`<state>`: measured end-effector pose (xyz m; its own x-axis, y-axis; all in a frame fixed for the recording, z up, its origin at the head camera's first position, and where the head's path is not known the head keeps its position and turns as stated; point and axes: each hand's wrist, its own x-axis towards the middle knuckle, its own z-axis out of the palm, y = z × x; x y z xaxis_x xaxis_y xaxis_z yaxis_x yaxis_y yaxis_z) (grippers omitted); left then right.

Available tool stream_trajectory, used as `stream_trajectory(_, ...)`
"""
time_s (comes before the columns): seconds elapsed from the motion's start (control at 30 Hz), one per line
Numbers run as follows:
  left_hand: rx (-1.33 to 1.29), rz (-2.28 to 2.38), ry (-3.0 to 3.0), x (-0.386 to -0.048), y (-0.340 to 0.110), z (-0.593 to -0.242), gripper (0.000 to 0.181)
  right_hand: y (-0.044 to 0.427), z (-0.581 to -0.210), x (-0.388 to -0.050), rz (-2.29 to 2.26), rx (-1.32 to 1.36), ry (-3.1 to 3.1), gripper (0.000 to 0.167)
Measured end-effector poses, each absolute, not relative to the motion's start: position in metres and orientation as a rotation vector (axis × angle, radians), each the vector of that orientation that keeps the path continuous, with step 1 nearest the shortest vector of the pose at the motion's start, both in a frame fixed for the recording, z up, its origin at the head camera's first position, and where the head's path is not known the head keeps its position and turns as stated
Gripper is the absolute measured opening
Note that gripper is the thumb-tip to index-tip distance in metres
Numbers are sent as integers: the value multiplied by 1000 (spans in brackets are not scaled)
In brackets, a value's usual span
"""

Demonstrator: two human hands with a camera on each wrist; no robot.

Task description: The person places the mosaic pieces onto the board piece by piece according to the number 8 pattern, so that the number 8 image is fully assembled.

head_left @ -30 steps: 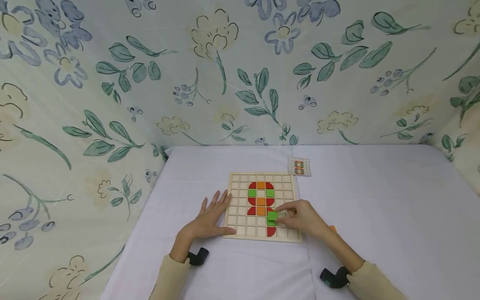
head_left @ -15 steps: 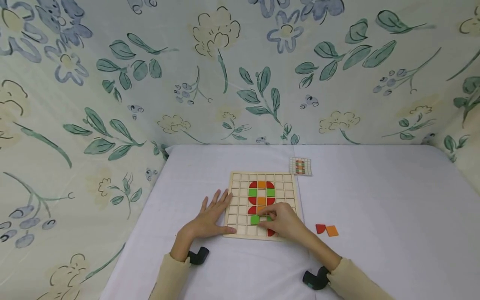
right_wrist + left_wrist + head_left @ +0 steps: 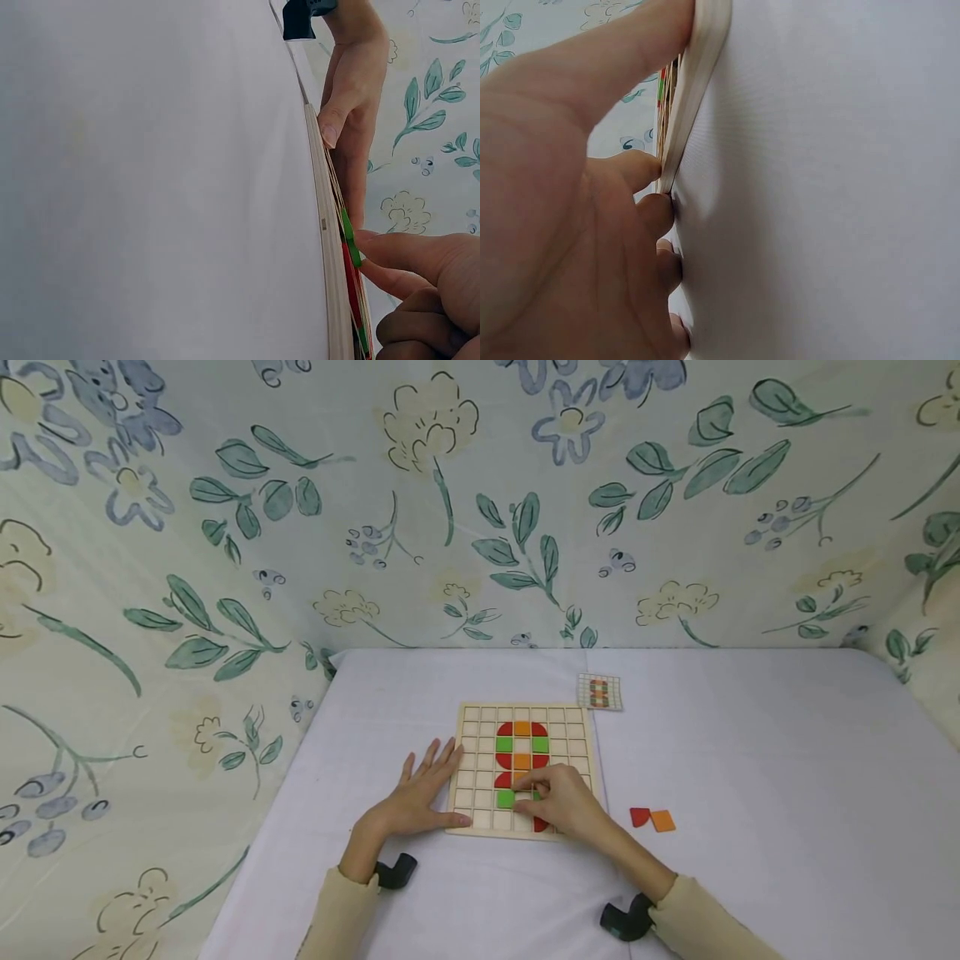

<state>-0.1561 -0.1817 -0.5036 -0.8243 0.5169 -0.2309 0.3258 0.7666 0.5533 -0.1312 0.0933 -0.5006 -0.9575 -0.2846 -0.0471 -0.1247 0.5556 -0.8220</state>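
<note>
On the table lies a square wooden grid board (image 3: 480, 828) with red, orange and green tiles in its cells. My right hand (image 3: 566, 797) pinches a green square tile (image 3: 506, 799) by its right side, between thumb and index finger, at a cell below a red tile (image 3: 504, 780). In the right wrist view the green tile (image 3: 349, 235) sits slightly tilted at the board's surface, touched by both fingertips. My left hand (image 3: 412, 802) rests spread along the board's left edge, its thumb on the near left corner. Part of the pattern is hidden under my right hand.
A loose red quarter-round tile (image 3: 640, 817) and an orange square tile (image 3: 663, 821) lie right of the board. A small pattern card (image 3: 599, 692) touches the board's far right corner. White cloth (image 3: 757, 777) covers the table, with a floral curtain (image 3: 555, 527) behind.
My right hand has carried the green tile leftward from the right part of the pattern, then slightly further left into line with the cell. The left hand stays put.
</note>
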Motion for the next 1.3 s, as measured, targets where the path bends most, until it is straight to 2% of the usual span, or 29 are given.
stream_trajectory(0.77,661,739,2580,-156,-181,-500,113,97,-496,-129,-1391,-349,2605,18)
stream_trajectory(0.97,664,738,2582,-156,-181,-501,114,126,-486,-126,-1386,-287,2626,19)
stream_trajectory(1.3,646,731,2586,-155,-182,-502,114,200,-474,-114,-1212,-140,2759,24)
